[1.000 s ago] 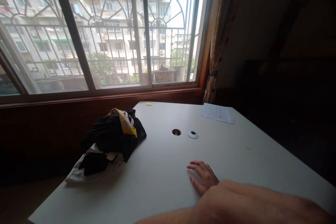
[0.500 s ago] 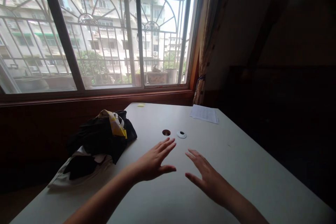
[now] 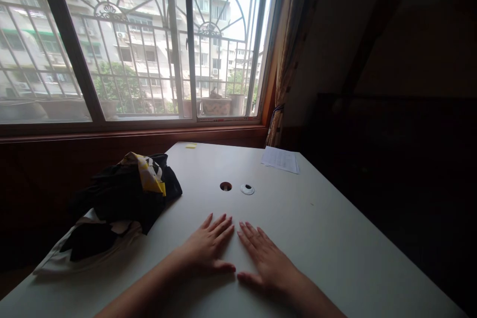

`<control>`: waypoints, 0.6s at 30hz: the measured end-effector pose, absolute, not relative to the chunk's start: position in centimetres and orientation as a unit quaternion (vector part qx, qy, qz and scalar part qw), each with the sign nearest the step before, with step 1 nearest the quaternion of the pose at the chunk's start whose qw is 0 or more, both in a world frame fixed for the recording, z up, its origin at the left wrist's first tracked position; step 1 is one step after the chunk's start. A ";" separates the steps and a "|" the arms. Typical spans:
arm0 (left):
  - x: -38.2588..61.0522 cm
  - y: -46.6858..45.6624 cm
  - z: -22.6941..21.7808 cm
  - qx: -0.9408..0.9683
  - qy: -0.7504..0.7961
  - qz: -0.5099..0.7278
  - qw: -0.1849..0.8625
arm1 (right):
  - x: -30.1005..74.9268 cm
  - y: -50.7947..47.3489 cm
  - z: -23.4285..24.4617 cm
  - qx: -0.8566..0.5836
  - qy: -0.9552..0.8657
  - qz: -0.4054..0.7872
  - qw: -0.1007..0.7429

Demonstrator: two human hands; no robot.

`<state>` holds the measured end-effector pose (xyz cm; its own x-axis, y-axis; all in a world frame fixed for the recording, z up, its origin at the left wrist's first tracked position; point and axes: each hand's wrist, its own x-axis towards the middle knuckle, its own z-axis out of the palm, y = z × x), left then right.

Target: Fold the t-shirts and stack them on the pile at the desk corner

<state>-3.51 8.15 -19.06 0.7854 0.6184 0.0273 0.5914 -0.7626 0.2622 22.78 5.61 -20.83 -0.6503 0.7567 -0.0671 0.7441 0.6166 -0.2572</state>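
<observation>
My left hand lies palm down on the white table, fingers spread and holding nothing. Beside it, my right hand also rests flat on the tabletop with its fingers stretched out. The two thumbs point at each other across a narrow gap. Beyond the fingertips is a round cable hole cut in the table. Just right of that hole lies a white ring-shaped cover with a dark opening.
A heap of black, white and yellow clothes covers the table's left side. Paper sheets lie near the far right corner, and a small yellow note near the far left edge. Behind stand a barred window and a tied curtain.
Both hands have come down from above the table to lie flat on it, closer together. The whole view has shifted slightly, so the table things appear farther left.
</observation>
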 end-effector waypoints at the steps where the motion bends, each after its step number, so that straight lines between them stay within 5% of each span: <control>1: -3.6 8.1 -19.3 0.938 0.321 0.058 0.121 | 22.7 5.7 -20.9 -0.416 -0.899 0.130 0.028; 18: -3.7 7.2 -19.3 0.941 0.311 0.053 0.122 | 22.5 5.4 -20.2 -0.421 -0.895 0.145 0.022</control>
